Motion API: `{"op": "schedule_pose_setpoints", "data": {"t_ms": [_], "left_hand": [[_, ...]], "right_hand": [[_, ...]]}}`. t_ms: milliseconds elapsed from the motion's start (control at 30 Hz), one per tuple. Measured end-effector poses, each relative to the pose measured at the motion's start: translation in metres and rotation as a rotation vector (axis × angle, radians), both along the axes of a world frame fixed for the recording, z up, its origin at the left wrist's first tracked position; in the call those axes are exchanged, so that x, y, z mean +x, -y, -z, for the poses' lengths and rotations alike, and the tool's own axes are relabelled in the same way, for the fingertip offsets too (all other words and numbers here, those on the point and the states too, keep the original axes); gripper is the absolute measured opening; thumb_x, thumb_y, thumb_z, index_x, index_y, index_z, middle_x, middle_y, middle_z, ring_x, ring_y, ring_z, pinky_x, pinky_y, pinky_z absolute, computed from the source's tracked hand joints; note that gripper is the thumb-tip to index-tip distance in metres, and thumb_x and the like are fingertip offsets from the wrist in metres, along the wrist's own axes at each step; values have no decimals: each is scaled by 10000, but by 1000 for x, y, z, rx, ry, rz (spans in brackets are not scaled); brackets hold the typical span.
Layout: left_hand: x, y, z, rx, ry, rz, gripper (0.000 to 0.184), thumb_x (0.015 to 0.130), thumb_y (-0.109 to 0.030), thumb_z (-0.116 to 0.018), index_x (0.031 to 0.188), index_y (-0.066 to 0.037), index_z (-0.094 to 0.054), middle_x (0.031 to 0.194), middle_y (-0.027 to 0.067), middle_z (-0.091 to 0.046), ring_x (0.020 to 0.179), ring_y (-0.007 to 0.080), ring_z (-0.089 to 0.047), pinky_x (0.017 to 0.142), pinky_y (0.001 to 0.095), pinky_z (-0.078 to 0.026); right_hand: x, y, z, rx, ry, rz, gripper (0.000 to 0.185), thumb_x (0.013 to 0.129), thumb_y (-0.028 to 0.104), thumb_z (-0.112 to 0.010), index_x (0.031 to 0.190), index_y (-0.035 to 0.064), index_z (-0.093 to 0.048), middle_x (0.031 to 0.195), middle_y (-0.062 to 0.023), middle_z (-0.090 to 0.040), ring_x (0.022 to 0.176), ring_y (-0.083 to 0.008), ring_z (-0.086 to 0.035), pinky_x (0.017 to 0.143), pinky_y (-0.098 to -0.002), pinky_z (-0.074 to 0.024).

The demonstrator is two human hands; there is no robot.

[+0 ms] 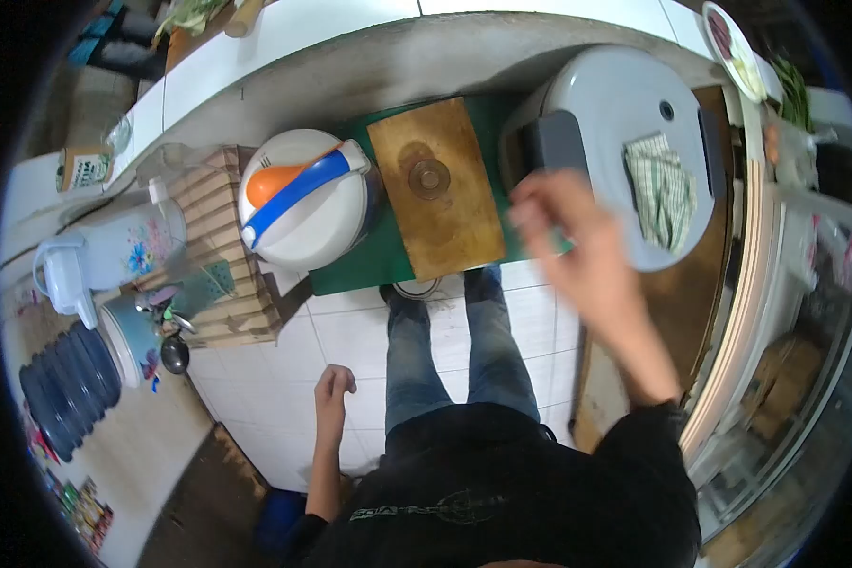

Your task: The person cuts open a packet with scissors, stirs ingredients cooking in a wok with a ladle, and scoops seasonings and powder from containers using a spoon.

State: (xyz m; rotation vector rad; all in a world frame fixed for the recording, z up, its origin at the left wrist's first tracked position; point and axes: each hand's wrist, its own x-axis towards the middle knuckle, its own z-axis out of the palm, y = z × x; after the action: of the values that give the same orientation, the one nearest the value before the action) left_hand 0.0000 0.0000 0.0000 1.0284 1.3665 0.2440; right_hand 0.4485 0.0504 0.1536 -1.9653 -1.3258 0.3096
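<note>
My right hand (563,222) is raised near the left side of a grey-lidded appliance (625,104); motion blurs its fingers, and whether they hold anything is unclear. A folded green checked cloth (661,192) lies on that lid. Low on the left, my left hand (334,381) hangs above the tiled floor with its fingers curled and nothing visible in them. Between the two stands a wooden board (464,222) on a green surface (350,276), with a small round brown object (429,178) on it. A white round container (298,227) with a blue handle sits left of the board.
Left are a pitcher (114,256), a slatted wooden rack (241,312) and a cup of utensils (123,331). A tiled counter ledge (350,21) runs along the back, with a plate (743,66) at its right. A glass-fronted cabinet (795,407) stands at right.
</note>
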Motion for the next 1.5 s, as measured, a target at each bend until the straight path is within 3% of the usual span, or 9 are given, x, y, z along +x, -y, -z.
{"op": "schedule_pose_setpoints", "data": {"t_ms": [233, 300, 567, 733, 933, 1000, 1167, 1267, 1500], "left_hand": [[132, 25, 39, -58, 58, -188, 235, 1000, -203, -474, 842, -36, -525, 739, 14, -497, 681, 105, -464, 645, 252, -390], [157, 34, 35, -72, 47, -280, 243, 1004, -219, -479, 864, -30, -541, 746, 18, -504, 692, 111, -479, 654, 252, -401], [162, 103, 9, -166, -67, -521, 247, 1011, -225, -474, 883, -27, -544, 762, 27, -527, 698, 115, -494, 645, 260, -425], [171, 114, 15, -145, -54, -592, 251, 1007, -280, -493, 893, -59, -518, 749, 17, -496, 672, 98, -466, 612, 235, -388], [179, 114, 12, -100, -23, -573, 226, 1012, -203, -467, 899, -17, -531, 772, 44, -528, 687, 117, -486, 638, 265, -423], [174, 115, 6, -86, -31, -577, 219, 1010, -198, -469, 901, -19, -529, 778, 45, -529, 687, 117, -487, 638, 264, -421], [169, 121, -4, -56, -37, -582, 276, 1000, -290, -491, 866, -51, -529, 768, 31, -514, 694, 103, -492, 653, 239, -413], [166, 121, -13, 44, -10, -560, 219, 996, -218, -490, 910, -24, -545, 790, 37, -532, 709, 113, -501, 670, 254, -433], [128, 161, -65, 373, 258, -647, 154, 947, -111, -590, 1053, -6, -555, 960, 43, -593, 924, 125, -591, 862, 282, -487]], "right_hand": [[298, -218, 83, -31, 407, -315, 185, 832, 115, -569, 966, 38, -672, 755, -85, -686, 648, -187, -630, 602, -288, -497], [328, -277, 98, -319, 69, -190, 219, 797, 95, -569, 976, 1, -656, 719, -132, -643, 690, -201, -629, 632, -311, -501], [360, -416, 222, -455, 864, -575, 331, 766, 194, -638, 1045, 16, -663, 890, -211, -687, 825, -306, -666, 744, -411, -526], [378, -442, 245, -698, 608, -300, 461, 804, 387, -712, 1023, -7, -615, 695, -152, -663, 558, -290, -647, 515, -379, -510], [414, -449, 268, -425, 120, -513, 427, 910, 279, -625, 1218, -13, -574, 977, -139, -671, 762, -208, -667, 646, -315, -551], [414, -444, 253, -388, -232, -422, 373, 967, 205, -561, 1288, 15, -548, 1128, -73, -625, 862, -117, -629, 721, -249, -546], [251, -306, 46, 45, 66, -570, 161, 886, 112, -558, 952, -30, -597, 881, -163, -680, 815, -296, -663, 686, -350, -541], [260, -282, -3, 182, 195, -759, 389, 957, 219, -591, 1295, 31, -555, 1054, -33, -635, 880, -79, -586, 716, -215, -503], [45, -62, -127, -8, -87, -908, 154, 841, 40, -674, 973, -6, -609, 756, -6, -523, 720, -62, -463, 713, -218, -434]]}}
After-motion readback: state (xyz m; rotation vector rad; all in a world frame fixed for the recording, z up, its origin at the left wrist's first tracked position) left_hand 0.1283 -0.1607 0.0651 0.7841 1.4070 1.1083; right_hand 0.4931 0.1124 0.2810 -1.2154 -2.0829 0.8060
